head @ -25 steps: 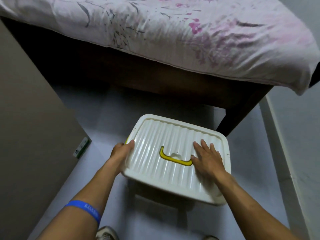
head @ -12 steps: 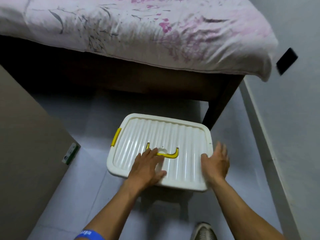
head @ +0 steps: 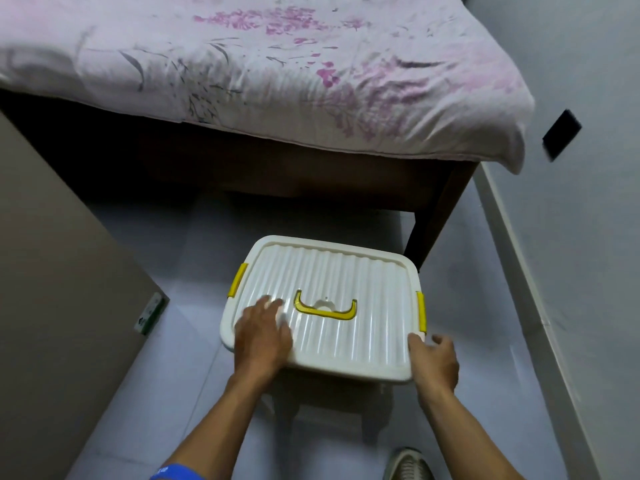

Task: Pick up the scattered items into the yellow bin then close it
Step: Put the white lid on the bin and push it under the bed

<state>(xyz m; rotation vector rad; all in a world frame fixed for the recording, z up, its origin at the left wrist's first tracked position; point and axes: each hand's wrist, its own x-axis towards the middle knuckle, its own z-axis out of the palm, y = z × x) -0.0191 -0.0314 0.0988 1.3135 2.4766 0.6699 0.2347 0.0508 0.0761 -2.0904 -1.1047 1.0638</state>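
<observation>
White ribbed plastic lay under the left hand (head: pixel 261 336), which pressed flat on the lid (head: pixel 325 310) with fingers straight, holding nothing. Half a second before, that palm had sat nearer the middle, touching the yellow handle (head: pixel 325 307); it had since slid to the lid's near-left part, leaving the handle bare. The right hand (head: pixel 434 362) had dropped from the right edge to the near-right corner, thumb on the rim and fingers loosely curled round the side — whether that grip truly clamped the edge, I could not tell.

Outward from the hands, the bin (head: pixel 332 375) stood on the grey floor (head: pixel 485 393) just in front of the bed (head: pixel 259 81), its lid seated level. A yellow clip (head: pixel 237 279) showed on the left side and another, the right clip (head: pixel 420 311), just beyond the right hand. No loose items were visible on the floor. Judging by that, the gathering looked finished and the hands were pressing corners down — fastening the clips seemed the remaining step.
</observation>
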